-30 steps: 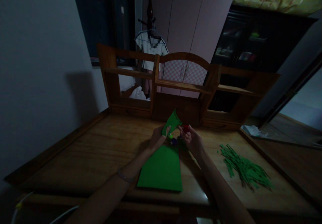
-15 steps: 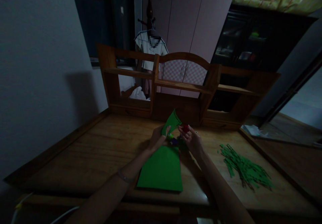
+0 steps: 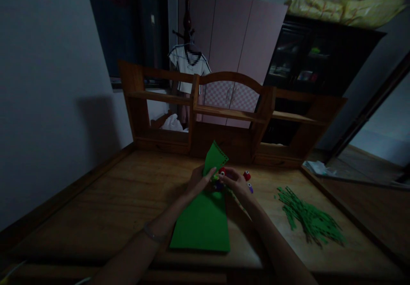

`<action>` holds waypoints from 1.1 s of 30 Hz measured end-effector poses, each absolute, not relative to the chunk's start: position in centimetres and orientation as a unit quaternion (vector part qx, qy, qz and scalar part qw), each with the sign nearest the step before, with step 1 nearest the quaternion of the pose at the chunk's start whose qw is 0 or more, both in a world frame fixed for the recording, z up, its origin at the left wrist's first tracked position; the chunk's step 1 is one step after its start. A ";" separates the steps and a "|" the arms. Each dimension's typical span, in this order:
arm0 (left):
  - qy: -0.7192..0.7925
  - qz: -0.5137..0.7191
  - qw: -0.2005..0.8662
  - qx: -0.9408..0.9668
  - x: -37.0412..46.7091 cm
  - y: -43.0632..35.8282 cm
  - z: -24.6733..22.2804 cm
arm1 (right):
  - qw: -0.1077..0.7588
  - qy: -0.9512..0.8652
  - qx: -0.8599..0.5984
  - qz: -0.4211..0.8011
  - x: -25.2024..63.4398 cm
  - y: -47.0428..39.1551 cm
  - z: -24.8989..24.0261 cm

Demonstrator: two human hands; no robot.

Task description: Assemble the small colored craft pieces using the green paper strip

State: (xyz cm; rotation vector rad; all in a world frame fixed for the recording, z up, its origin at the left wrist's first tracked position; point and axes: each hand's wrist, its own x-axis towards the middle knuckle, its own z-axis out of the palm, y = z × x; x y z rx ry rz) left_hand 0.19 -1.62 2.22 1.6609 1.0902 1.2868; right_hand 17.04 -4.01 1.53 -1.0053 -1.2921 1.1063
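Observation:
My left hand (image 3: 201, 180) pinches a green paper sheet (image 3: 215, 157) with a perforated edge, held up above the desk. A small green toy (image 3: 215, 177) sits by the left thumb. My right hand (image 3: 236, 181) is closed, its fingertips at a small red toy (image 3: 222, 171) with a white eye, close to the left thumb. Something dark purple (image 3: 218, 186) shows below the fingers, partly hidden. Under both hands lies a green paper pad (image 3: 201, 225). Just past the right hand are another red toy (image 3: 246, 175) and a purple toy (image 3: 250, 187) with eyes.
A pile of green paper strips (image 3: 309, 216) lies on the right of the wooden desk (image 3: 128, 199). A wooden shelf unit (image 3: 192, 101) stands along the back edge. Raised rims border the desk at left and right. The room is dim.
My right hand has moved left and slightly down with the red toy, up to the left hand. The red and purple toys beyond it have come into fuller view. The camera has tilted slightly.

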 end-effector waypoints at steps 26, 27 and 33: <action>0.401 0.472 0.335 0.710 0.1 -2.0 2.4 | 0.551 -0.534 -0.439 0.468 16.8 -4.4 1.9; 0.404 0.468 0.334 0.711 0.1 -2.0 2.4 | 0.554 -0.533 -0.435 0.469 16.8 -4.4 1.9; 0.414 0.453 0.352 0.707 -0.2 -2.7 3.5 | 0.559 -0.535 -0.399 0.492 16.8 -4.6 2.1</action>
